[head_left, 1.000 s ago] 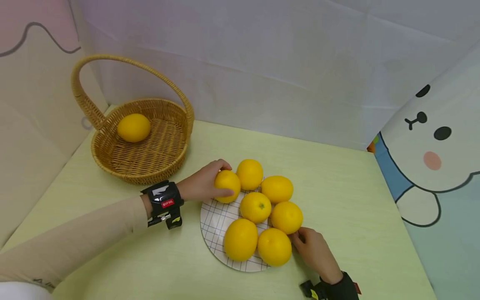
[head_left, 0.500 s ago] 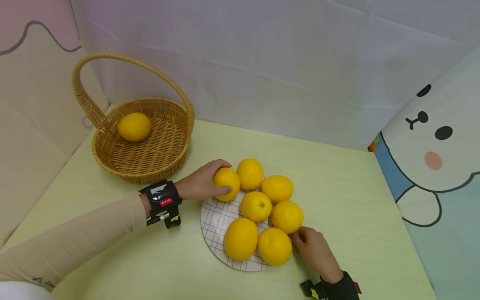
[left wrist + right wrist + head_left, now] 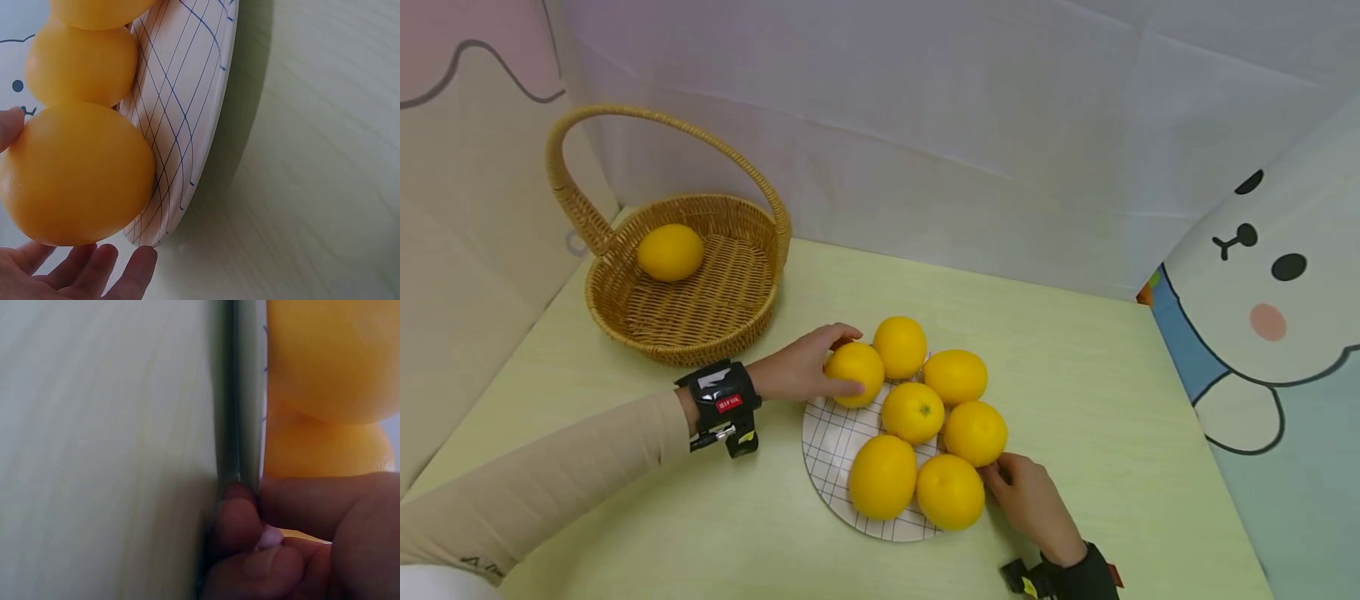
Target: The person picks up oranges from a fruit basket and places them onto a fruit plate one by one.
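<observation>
My left hand [image 3: 805, 364] has thumb and fingers on either side of an orange [image 3: 78, 175] at the far left of a white plate [image 3: 835, 454] with a dark grid pattern. In the left wrist view, the thumb touches one side and the fingertips are right at the opposite side. My right hand [image 3: 1030, 500] pinches the plate's rim at its near right; the right wrist view shows the thumb above the rim [image 3: 262, 412] and curled fingers below. Several other yellow-orange fruits, including an orange with a green stem mark [image 3: 912, 412], crowd the plate.
A wicker basket [image 3: 700, 354] with a tall arched handle stands at the back left, holding one yellow-orange fruit [image 3: 670, 252]. White cloth [image 3: 962, 125] closes off the back of the pale table [image 3: 1112, 375]. Printed panels stand at both sides.
The orange at my left hand rises slightly, then comes back down towards the plate, and the left fingers loosen a little. The right hand stays at the rim.
</observation>
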The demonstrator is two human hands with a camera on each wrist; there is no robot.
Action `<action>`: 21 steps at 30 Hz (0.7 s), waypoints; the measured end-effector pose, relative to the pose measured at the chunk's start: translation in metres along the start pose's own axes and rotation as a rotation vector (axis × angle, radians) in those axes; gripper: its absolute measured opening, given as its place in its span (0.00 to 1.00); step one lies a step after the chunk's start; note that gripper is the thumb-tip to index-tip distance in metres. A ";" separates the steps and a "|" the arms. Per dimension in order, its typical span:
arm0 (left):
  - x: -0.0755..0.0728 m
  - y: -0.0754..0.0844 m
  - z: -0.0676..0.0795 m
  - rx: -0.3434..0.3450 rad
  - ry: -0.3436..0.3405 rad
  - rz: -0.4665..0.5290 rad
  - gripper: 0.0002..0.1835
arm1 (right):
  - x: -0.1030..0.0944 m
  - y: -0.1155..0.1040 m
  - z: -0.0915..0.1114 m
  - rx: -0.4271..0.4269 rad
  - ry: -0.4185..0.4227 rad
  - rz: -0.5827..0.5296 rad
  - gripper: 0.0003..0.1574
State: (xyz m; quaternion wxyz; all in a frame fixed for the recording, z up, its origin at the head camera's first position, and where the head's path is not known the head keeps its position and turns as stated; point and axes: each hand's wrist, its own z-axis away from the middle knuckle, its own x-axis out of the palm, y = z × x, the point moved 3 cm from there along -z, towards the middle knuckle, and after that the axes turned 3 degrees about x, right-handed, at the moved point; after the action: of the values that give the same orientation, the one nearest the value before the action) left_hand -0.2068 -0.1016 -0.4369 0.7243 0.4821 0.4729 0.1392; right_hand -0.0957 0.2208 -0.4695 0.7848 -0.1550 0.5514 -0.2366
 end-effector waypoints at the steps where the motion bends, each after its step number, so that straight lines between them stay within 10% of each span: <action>1: 0.000 0.000 0.000 -0.002 -0.005 0.002 0.44 | 0.000 0.000 0.000 0.001 0.000 -0.001 0.17; 21: 0.002 -0.005 0.000 0.016 -0.032 0.024 0.48 | 0.000 -0.001 0.000 0.005 -0.002 -0.007 0.17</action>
State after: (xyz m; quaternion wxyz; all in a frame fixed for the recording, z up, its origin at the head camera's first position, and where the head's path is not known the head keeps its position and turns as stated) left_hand -0.2067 -0.1031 -0.4422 0.7262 0.4957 0.4564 0.1367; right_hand -0.0956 0.2204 -0.4689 0.7849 -0.1553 0.5495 -0.2406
